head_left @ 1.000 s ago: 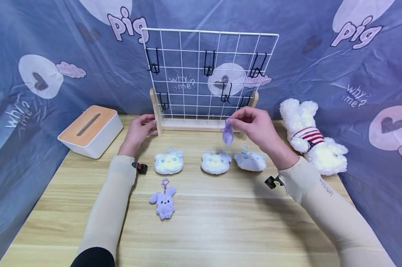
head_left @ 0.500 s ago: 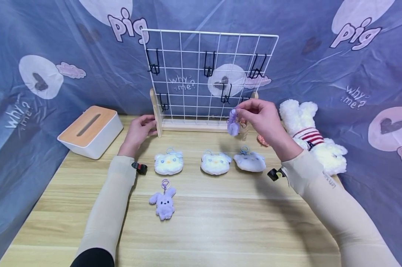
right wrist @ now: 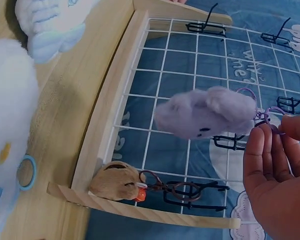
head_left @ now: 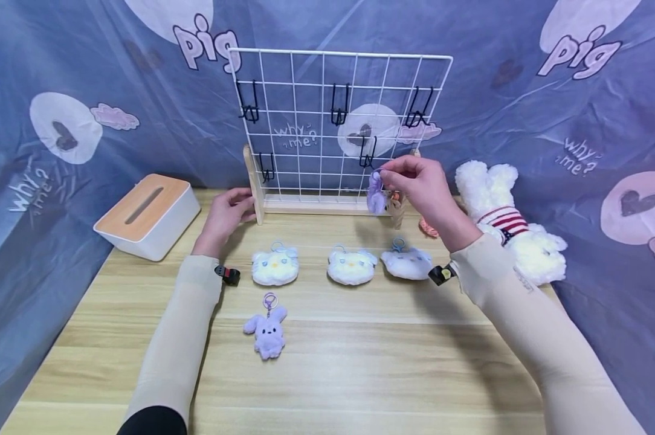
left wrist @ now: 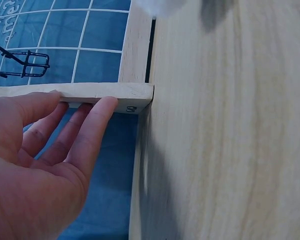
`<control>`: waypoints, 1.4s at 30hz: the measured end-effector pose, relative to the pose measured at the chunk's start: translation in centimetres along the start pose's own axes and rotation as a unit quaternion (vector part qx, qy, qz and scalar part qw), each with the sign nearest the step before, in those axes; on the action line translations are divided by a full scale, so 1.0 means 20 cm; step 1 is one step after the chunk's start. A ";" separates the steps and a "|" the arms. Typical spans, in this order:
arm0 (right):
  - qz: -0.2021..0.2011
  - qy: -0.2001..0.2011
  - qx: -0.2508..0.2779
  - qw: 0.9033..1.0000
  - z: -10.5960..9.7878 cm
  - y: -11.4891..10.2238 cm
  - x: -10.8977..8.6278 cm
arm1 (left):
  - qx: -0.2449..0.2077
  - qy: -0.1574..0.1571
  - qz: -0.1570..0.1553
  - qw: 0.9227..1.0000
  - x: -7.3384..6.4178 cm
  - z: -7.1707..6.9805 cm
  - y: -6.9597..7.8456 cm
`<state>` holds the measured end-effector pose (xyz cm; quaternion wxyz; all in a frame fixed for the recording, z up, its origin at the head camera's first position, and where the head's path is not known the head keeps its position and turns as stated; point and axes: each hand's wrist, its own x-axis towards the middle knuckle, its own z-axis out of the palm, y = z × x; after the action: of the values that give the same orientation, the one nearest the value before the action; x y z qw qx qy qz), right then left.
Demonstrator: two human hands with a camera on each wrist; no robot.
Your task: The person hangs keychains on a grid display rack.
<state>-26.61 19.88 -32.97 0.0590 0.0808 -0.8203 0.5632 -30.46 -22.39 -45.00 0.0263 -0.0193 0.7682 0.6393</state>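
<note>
One fluffy purple plush bunny keychain hangs in mid-air just in front of the white wire grid rack, long axis near upright: purple clasp on top, loose end pointing down at the wooden base. Right hand has it, thumb and fingertips pinching the clasp end, the forearm slanting in from lower right. Close by is a black wire hook; whether the clasp touches it, I can't tell. Across at the far side, left hand is loosely bent, fingertips against the rack's pale wooden post, that arm stretched forward. A brown plush keychain sits at the rack's right end. Further out, three white plush cat-head keychains lie in a row, a second purple bunny keychain nearer the person, ring end towards the rack.
</note>
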 end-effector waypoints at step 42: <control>0.053 0.008 -0.046 0.998 0.08 0.03 0.11 | 0.004 0.002 0.000 1.000 0.00 0.00 0.00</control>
<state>-28.94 18.39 -33.59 0.0394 0.0302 -0.8479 0.5279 -30.45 -22.40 -45.00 0.0249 -0.0206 0.7707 0.6363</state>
